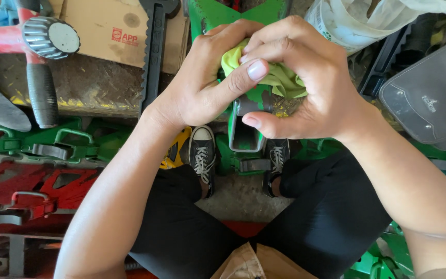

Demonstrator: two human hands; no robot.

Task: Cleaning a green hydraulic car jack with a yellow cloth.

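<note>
Evidently the person is wiping: the left hand [197,77] and right hand [305,82] are pressing together, both clamped on a yellow-green rag [280,77] bunched over the top of a green metal part [246,124] above the shoes [202,155]. The wiping seems midway; the next move likely calls for turning the rag to an unwiped face. The fingers are hiding the part's top, and its shape is hard to read.

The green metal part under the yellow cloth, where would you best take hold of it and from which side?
Probably by the grey square tube end of the green metal part, from below, the person's side. It juts out bare with flat sides, while both hands, left and right, press the yellow cloth over the top.
</note>
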